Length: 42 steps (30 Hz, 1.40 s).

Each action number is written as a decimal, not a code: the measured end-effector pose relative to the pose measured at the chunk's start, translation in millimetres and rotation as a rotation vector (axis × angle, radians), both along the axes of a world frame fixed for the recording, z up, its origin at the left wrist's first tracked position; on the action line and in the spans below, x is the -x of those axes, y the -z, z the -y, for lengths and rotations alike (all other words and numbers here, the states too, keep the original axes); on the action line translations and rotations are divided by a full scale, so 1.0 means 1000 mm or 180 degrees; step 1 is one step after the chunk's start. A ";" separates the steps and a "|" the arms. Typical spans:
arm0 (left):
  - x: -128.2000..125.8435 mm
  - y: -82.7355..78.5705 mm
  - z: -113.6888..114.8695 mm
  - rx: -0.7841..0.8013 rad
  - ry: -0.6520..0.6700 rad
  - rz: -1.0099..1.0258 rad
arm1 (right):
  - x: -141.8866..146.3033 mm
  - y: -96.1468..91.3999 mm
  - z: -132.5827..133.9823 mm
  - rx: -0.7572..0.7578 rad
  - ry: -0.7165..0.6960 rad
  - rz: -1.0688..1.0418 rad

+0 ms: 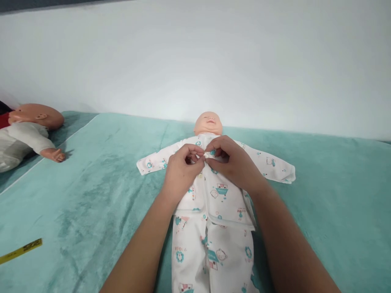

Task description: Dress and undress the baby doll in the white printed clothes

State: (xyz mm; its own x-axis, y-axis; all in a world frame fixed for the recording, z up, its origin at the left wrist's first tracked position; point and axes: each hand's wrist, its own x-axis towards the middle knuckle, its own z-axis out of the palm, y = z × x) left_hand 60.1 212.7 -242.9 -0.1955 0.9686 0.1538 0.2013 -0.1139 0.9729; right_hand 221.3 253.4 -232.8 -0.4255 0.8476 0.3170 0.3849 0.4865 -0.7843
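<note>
Doll [208, 123] is lying face up on a teal plush cover [106, 187], with its head pointing toward a white wall [195, 61]. We are finding it dressed in a white printed jacket [226, 209], whose sleeves are spreading out to both sides, and matching printed trousers [181, 264]; the jacket hem is overlapping the top of the trousers. With our left hand [181, 169] we are pinching the jacket's front edge at the chest, thumb and forefinger closing nearly tip to tip. With our right hand [235, 162] we are gripping the same front edge just beside it, thumb and forefinger likewise drawn together on the fabric. Our fingertips are hiding the exact point of grip. A small yellowish button [200, 176] is showing just below our left thumb. To the left, well apart, we are recording a second doll [50, 116] in a whitish garment, lying partly out of view. Nearer us, a yellow strip [20, 252] with dark markings is resting on the cover.
</note>
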 end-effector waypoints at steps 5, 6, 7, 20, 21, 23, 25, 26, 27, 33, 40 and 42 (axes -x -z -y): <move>0.001 0.002 -0.003 0.0044 0.0098 0.0551 | -0.002 -0.003 0.000 0.0151 -0.0104 -0.0046; 0.001 0.001 -0.003 0.0070 0.0106 0.0648 | -0.002 -0.003 0.000 0.0181 -0.0111 -0.0056; 0.001 0.001 -0.003 0.0105 0.0113 0.0730 | -0.002 -0.003 0.000 0.0207 -0.0105 -0.0068; 0.005 0.003 -0.001 0.0253 0.0325 0.0879 | 0.002 -0.002 0.001 0.0384 0.0359 -0.0286; 0.005 0.003 -0.001 0.0214 0.0346 0.0844 | 0.003 -0.002 0.002 0.0393 0.0373 -0.0285; 0.004 0.002 -0.001 0.0142 0.0357 0.0717 | 0.004 -0.003 0.003 0.0400 0.0411 -0.0278; 0.004 0.001 -0.001 0.0101 0.0314 0.0573 | 0.005 -0.004 0.003 0.0385 0.0442 -0.0268; 0.004 0.001 -0.001 0.0090 0.0290 0.0512 | 0.006 -0.004 0.004 0.0372 0.0450 -0.0261; 0.003 0.001 -0.001 0.0080 0.0270 0.0453 | 0.006 -0.005 0.004 0.0361 0.0453 -0.0257; 0.003 0.000 -0.001 0.0080 0.0108 0.0184 | 0.006 -0.005 0.004 0.0439 0.0461 -0.0261; 0.002 0.001 -0.001 0.0047 0.0128 0.0236 | 0.003 -0.004 0.002 0.0456 0.0406 -0.0220; 0.002 0.002 -0.001 0.0001 0.0206 0.0349 | 0.002 -0.004 0.001 0.0346 0.0255 -0.0229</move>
